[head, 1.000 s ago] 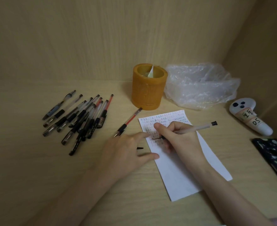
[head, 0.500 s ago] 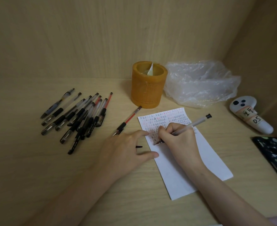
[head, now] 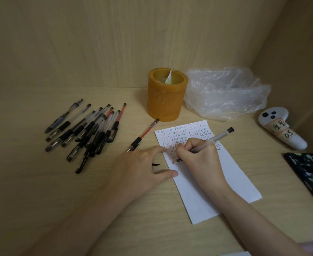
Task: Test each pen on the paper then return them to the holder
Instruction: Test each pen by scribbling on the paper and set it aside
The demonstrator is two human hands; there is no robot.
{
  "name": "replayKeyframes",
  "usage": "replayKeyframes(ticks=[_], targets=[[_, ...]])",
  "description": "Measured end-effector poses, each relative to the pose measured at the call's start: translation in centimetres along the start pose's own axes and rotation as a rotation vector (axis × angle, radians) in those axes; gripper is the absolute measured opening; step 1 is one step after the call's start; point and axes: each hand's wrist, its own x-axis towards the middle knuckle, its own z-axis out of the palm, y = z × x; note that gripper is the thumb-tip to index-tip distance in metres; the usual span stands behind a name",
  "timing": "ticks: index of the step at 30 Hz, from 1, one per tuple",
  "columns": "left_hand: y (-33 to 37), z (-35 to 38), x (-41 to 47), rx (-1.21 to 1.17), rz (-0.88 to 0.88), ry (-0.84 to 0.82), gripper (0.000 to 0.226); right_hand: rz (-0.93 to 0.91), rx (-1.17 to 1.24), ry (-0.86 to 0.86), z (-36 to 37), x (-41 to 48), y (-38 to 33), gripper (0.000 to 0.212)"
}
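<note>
Pen (head: 213,140) tip: partly hidden by right hand (head: 198,159).
Paper (head: 192,196) marks: too small to read.
Black piece (head: 155,165): mostly under left hand (head: 139,170).
Patterned case (head: 310,174): cut by right edge.

A desk (head: 41,191) of pale wood-grain board fills the near and middle ground, its grain running left to right. Along its far edge a back panel (head: 96,43) of the same pale wood stands upright, with vertical grain. On the right a side panel (head: 299,52) meets it in the far right corner. The light is dim and warm, with soft shadows.
</note>
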Motion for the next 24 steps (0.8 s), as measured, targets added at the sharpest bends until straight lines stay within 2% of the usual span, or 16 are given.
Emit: replayKeyframes(ticks=[24], targets=[[-0.09, 0.26, 0.04, 0.011, -0.013, 0.011, 0.068, -0.011, 0.022, -0.010, -0.16, -0.02, -0.04, 0.029]])
